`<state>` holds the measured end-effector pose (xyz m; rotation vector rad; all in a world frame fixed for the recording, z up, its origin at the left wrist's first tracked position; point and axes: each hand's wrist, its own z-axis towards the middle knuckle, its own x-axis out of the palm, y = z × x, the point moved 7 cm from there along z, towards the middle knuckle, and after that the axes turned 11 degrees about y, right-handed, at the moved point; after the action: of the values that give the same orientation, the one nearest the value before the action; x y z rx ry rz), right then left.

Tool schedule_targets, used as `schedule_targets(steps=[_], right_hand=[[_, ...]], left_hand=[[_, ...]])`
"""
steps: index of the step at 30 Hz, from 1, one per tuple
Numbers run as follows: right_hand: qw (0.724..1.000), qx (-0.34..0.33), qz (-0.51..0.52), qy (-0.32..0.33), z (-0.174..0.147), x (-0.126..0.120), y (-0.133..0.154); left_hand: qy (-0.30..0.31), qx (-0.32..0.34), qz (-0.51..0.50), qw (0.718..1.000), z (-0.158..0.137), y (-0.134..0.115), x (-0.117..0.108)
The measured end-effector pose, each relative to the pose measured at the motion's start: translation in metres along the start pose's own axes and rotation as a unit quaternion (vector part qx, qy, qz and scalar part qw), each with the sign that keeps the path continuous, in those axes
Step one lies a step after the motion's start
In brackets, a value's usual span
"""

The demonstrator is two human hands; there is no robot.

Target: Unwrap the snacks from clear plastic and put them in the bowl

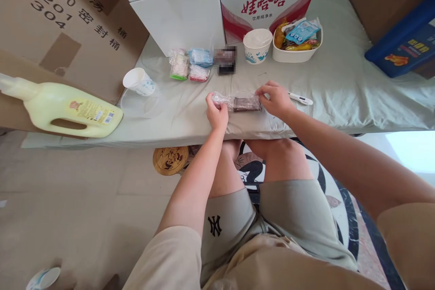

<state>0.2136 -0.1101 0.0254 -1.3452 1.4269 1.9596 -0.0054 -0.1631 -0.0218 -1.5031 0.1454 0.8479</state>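
A dark brown, flat rectangular block (pixel 247 104) lies in crinkled clear plastic wrap (pixel 227 99) near the cloth-covered surface's front edge. What kind of block it is I cannot tell. My left hand (pixel 217 113) pinches the loose wrap at the left end. At the right end, the fingers of my right hand (pixel 274 99) are closed on the wrap, close to the block. Just beyond my right wrist lies a white utility knife (pixel 301 98), partly covered by the hand.
Small wrapped packets (pixel 179 64) and a blurred dark item (pixel 226 60) lie behind my hands. A paper cup (pixel 257 46) and filled white tub (pixel 294 55) stand farther right. Left are a clear bowl (pixel 141 105), another paper cup (pixel 138 81) and a yellow bottle (pixel 68 108). Cartons (pixel 180 18) line the back.
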Motion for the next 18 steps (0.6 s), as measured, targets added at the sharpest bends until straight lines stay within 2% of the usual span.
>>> schedule_targets(steps=[5,8,10,14,16,18], right_hand=[[0.992,0.104,0.000,-0.065,-0.023,-0.024,-0.047],[0.988,0.127,0.000,-0.091,-0.036,-0.033,-0.062],[0.989,0.116,0.007,-0.089,-0.038,-0.035,-0.061],[0.994,0.104,0.026,-0.025,-0.028,-0.029,-0.046],[0.994,0.102,0.020,0.010,-0.023,-0.026,-0.036],[0.996,0.092,-0.003,0.019,-0.022,-0.029,-0.025]], left_hand=[[0.008,0.013,-0.012,1.000,0.006,0.009,0.002],[0.022,0.004,-0.007,1.000,0.009,0.013,-0.001],[0.035,0.014,0.012,0.999,0.011,0.009,-0.006],[0.057,0.099,0.049,0.992,0.020,-0.011,-0.015],[0.112,0.115,0.066,0.985,0.028,-0.018,-0.010],[0.174,0.122,0.090,0.973,0.034,-0.024,-0.003]])
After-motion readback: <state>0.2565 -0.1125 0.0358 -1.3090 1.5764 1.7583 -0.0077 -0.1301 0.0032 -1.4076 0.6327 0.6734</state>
